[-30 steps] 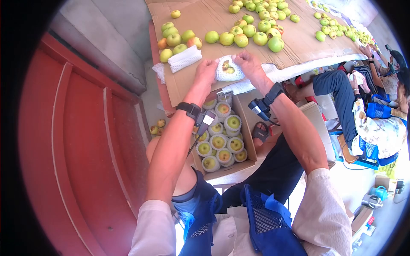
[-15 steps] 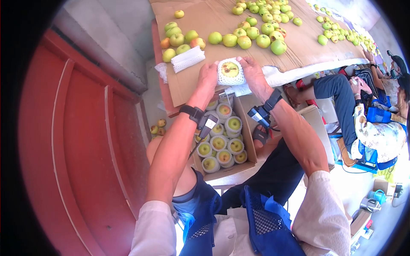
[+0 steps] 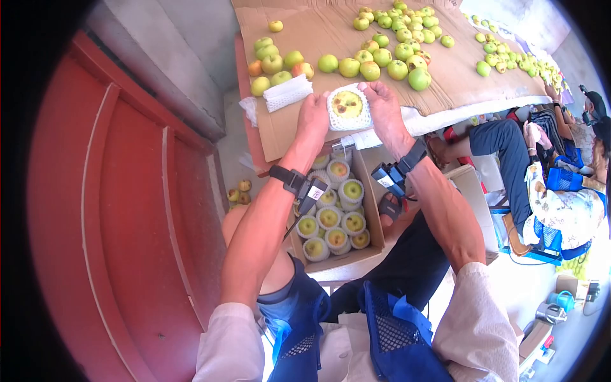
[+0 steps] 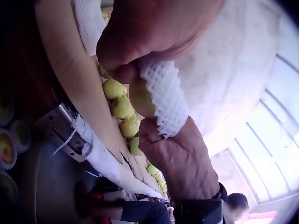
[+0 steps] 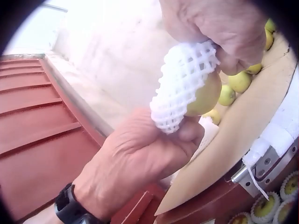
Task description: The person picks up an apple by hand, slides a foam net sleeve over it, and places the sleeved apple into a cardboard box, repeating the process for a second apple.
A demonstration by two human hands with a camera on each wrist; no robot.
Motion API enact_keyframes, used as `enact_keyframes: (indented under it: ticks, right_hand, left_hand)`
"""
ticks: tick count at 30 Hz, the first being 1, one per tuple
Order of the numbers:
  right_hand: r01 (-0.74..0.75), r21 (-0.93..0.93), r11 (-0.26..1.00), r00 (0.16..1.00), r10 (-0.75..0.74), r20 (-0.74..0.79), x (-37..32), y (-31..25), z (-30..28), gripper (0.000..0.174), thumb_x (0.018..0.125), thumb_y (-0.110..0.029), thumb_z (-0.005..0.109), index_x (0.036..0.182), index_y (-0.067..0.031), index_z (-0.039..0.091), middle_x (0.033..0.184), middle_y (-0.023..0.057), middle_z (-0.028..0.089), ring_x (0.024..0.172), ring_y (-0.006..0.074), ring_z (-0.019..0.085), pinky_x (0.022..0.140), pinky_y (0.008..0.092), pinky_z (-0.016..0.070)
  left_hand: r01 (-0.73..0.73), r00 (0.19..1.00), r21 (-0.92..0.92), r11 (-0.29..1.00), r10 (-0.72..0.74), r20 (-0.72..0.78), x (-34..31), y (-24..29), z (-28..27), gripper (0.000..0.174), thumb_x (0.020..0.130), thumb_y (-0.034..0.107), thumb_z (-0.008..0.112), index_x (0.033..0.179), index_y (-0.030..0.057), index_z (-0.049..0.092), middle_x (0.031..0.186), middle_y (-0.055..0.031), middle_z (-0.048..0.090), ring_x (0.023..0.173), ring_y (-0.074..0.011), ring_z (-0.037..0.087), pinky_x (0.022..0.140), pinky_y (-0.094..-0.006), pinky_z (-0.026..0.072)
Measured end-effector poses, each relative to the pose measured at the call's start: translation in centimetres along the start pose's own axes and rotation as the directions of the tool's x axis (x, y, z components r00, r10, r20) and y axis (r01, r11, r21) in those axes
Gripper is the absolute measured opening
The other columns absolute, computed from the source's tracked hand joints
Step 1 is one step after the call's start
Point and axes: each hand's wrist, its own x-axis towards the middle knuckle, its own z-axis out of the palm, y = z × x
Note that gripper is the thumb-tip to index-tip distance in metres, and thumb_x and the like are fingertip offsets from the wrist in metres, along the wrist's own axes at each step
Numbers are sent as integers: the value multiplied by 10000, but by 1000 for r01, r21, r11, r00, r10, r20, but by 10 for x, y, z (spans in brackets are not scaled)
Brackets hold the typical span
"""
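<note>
— So, where's our netted apple (image 3: 348,107)?
— Between our hands: left hand (image 3: 313,118) and right hand (image 3: 384,105) both clasp its sides, fingers (image 5: 224,32) curled, over the bench's (image 3: 305,38) near edge, equally near.

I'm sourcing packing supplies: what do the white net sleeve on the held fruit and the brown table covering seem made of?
White net sleeve: probably soft foamed plastic, matte; thick puffy strands in stretched lattice. Brown table covering: looks like cardboard, matte; flat sheets with creases and cut edges.
</note>
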Motion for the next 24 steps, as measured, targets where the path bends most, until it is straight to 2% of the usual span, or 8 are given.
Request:
enact_keyframes:
  ticks: [4, 7, 11, 17, 19, 20, 22, 24]
  right_hand:
    - [70, -30, 997, 997, -69, 46, -3, -12, 2, 176, 972, -198, 687, 987, -23, 666, 849, -13, 633, 770, 61, 545, 686, 234, 457]
    - [70, 14, 997, 994, -71, 78, -5, -17, 3, 131, 981, -163, 693, 1032, -42, 681, 916, -28, 665, 831, 51, 591, 758, 221, 483]
    - [83, 97, 992, 993, -90, 72, -11, -27, 11, 181, 967, -194, 704, 1004, -18, 679, 880, -17, 652, 790, 53, 555, 695, 229, 463]
    - [-16, 330, 944, 994, -21, 107, -19, -42, 21, 172, 970, -171, 705, 1032, -10, 695, 904, -2, 688, 813, 51, 611, 733, 222, 499]
    - [-35, 379, 925, 996, -1, 93, -21, -45, 25, 163, 976, -167, 698, 1032, -14, 700, 906, 3, 696, 807, 52, 623, 732, 220, 505]
    - [-35, 379, 925, 996, 0, 93, -22, -46, 27, 163, 976, -167, 698, 1032, -14, 700, 906, 3, 696, 807, 52, 623, 732, 220, 505]
    - [170, 178, 969, 984, -177, 25, -22, -46, 31, 169, 985, -172, 686, 1028, -10, 699, 904, 0, 691, 811, 48, 613, 730, 221, 502]
    - [180, 157, 971, 983, -184, 12, -22, -46, 36, 172, 988, -174, 682, 1016, -5, 697, 900, -1, 687, 813, 46, 607, 730, 220, 499]
  left_hand:
    - [-49, 999, 223, 974, 43, 30, -8, 8, -7, 356, 1060, 299, 487, 1047, -51, 548, 946, -181, 628, 894, -226, 593, 833, -384, 472]
    - [-45, 999, 198, 979, 39, 35, -7, 13, -7, 361, 1062, 305, 482, 1057, -52, 539, 966, -191, 628, 907, -239, 596, 844, -390, 467]
    - [-62, 998, 243, 968, 58, 23, -18, 30, -8, 359, 1065, 305, 474, 1056, -50, 531, 966, -187, 626, 906, -240, 598, 845, -391, 464]
    - [-148, 989, 213, 966, 148, 14, -28, 42, -8, 363, 1075, 290, 456, 1115, -59, 546, 1018, -189, 631, 976, -222, 591, 898, -362, 453]
    - [-144, 989, 80, 986, 146, -24, -29, 41, -7, 385, 1077, 295, 459, 1172, -66, 553, 1051, -169, 637, 1005, -210, 587, 917, -348, 452]
    - [-144, 989, 80, 986, 146, -24, -29, 39, -6, 385, 1077, 295, 459, 1172, -66, 553, 1051, -169, 637, 1005, -210, 587, 917, -348, 452]
    - [-170, 982, -1, 985, 169, -82, -31, 39, -4, 383, 1081, 290, 458, 1198, -61, 560, 1059, -136, 638, 1004, -191, 586, 912, -337, 457]
    - [-131, 990, -84, 988, 126, -59, -33, 42, -7, 374, 1084, 288, 454, 1192, -52, 566, 1059, -120, 636, 996, -176, 582, 903, -327, 460]
